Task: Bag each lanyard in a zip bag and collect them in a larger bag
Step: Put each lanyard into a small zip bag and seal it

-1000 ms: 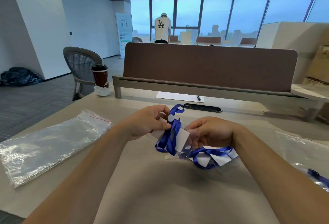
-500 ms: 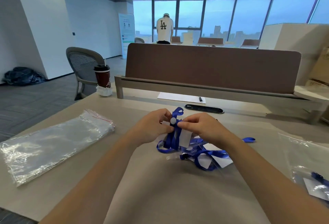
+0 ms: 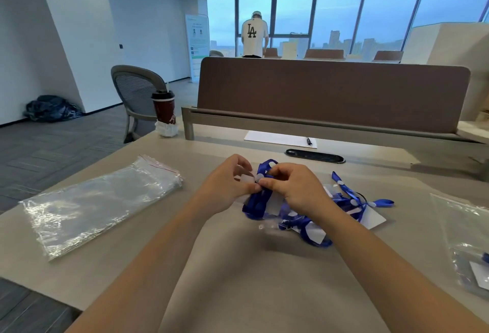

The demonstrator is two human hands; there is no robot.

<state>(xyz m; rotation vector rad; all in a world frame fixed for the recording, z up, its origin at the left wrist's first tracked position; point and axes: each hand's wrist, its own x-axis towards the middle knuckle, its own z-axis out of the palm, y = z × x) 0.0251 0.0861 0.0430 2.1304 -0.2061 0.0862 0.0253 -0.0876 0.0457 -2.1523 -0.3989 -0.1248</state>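
Open-plan office, desk (image 3: 238,293) w/ divider panel (image 3: 330,94), mesh chair (image 3: 135,91), big windows (image 3: 338,15), carpet tiles (image 3: 53,152)

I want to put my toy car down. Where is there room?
Bare table lies between the two arms, and beyond the left hand and right hand up to the paper. Crowded: the blue lanyards by the hands, clear bags at left, a filled bag at right.

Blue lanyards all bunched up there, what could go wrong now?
The left hand and right hand pinch one lanyard, but it lies against the loose pile; lifting it could drag or knot the others. The zip bags sit away to the left, so one hand must let go to fetch one, and the gathered ribbon may spring loose. A small clear bit beside the pile could get left behind.
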